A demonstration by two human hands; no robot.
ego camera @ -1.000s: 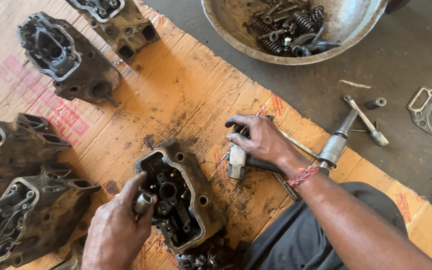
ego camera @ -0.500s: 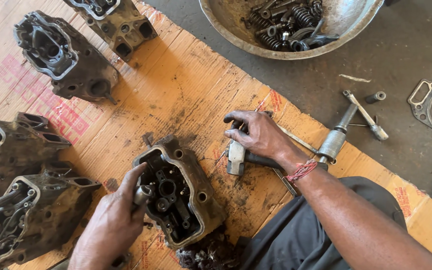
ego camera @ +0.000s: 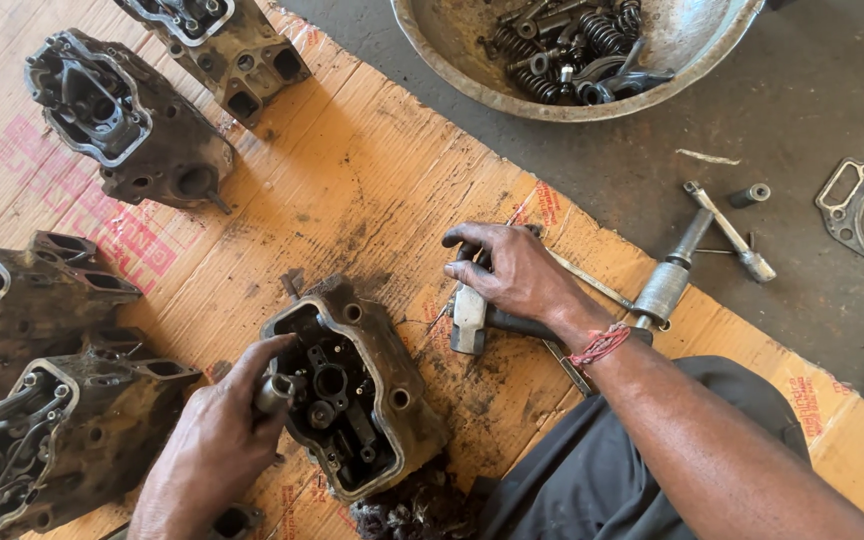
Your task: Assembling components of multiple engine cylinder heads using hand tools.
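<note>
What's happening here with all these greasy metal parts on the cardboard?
A person sits over a sheet of cardboard on the floor. Their left hand holds a small metal piece at the rim of an open, grimy cylinder head. Their right hand grips a hammer lying on the cardboard. Four more heads sit to the left, and a metal bowl of springs and small parts stands beyond.

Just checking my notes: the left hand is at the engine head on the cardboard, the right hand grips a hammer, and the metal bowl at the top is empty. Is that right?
Not quite. In the head view the metal bowl is not empty: it holds springs and small metal parts. The rest stands: the left hand is at the engine head on the cardboard, and the right hand grips a hammer.
</note>
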